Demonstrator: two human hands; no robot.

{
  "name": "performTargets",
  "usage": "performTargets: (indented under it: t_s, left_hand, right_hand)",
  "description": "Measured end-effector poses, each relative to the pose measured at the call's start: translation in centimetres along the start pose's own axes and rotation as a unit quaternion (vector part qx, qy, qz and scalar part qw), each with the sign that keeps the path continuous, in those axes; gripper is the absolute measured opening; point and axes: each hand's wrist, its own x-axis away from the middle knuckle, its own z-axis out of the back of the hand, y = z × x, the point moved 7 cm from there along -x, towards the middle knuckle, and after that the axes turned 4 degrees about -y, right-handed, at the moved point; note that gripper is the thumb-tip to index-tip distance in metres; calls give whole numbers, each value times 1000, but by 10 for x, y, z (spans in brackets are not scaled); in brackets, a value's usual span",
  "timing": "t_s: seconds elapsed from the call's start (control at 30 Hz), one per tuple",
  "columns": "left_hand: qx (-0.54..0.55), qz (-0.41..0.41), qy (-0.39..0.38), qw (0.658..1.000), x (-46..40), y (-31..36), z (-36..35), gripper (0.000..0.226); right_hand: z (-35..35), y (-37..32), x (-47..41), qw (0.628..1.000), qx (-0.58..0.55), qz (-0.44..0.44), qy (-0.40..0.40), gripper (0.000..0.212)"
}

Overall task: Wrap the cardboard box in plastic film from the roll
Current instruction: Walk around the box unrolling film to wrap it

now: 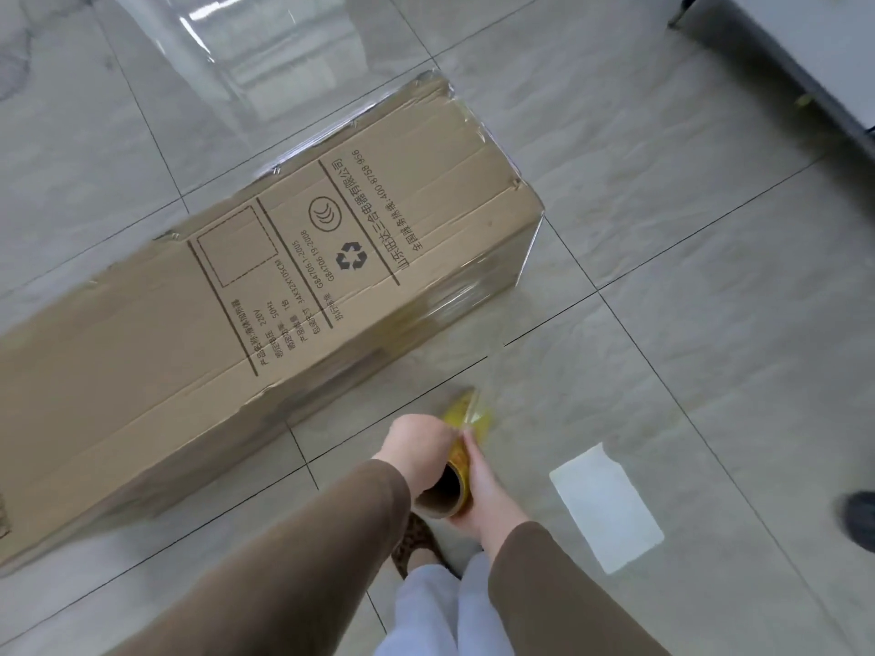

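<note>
**Box on floor, film partly on, roll held in both hands**

Cardboard box [265, 314], long and brown, lies on its side on the tiled floor [663, 229], running diagonally from the lower left edge of view up toward the centre right. Upper face carries black print: a dashed square, a recycling mark, lines of text. Clear plastic film [473, 295] covers the far right end of the box; shiny creases show along the top edge and down the near side face at that end. From the lower right corner of the box a sheet of film stretches down across the floor toward the roll. A further band of film rises from the box's far edge toward the top of the view, with bright reflections on it.

Roll [457, 461]: cardboard core, open end facing the camera, yellowish wound film further along, blurred at its far end. It sits just in front of the box's near side, apart from it.

Left hand [416, 449] curled round the roll from the left. Right hand [483, 485] curled round it from the right, fingers laid along the core. Both sleeves brown.

Below the hands: pale trousers [426, 613] and a patterned shoe [419, 544]. White rectangular patch [608, 508] on the floor to the right of the hands. Dark shoe [859, 518] at the right edge. Pale furniture [814, 54] in the top right corner
</note>
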Motion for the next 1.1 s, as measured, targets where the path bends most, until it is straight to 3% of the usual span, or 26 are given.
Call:
performTargets:
  t_s: [0.23,0.4,0.57,0.67,0.83,0.97,1.03,1.1]
  left_hand:
    - [219,89,11,972,14,-41,-26,56]
    - [340,156,-31,927,33,-82,-56,26]
    - [393,164,-75,902,52,-124,-90,26]
    - [297,138,-89,941,53,-153,-101,18]
    - [67,78,-74,992,48,-191,-87,32]
    - [-157,-27,-59,985,53,-188,-77,29]
    - [-244,-82,-36,966,59,-180,-75,26]
    - [-241,-101,-26,965,63,-181,-76,28]
  right_hand:
    - [-1,7,1,997,12,17,77,69]
    - [-37,38,-11,991,-116,22,58,69]
    - [-77,77,-37,964,-261,44,28,63]
    - [-99,103,-55,958,-279,63,16,56]
    - [-123,143,-73,969,-221,96,48,34]
    - [-126,155,-85,967,-194,127,107,36]
    - [-131,151,-91,972,-186,137,53,54]
    - [-138,151,-92,981,-147,126,3,60]
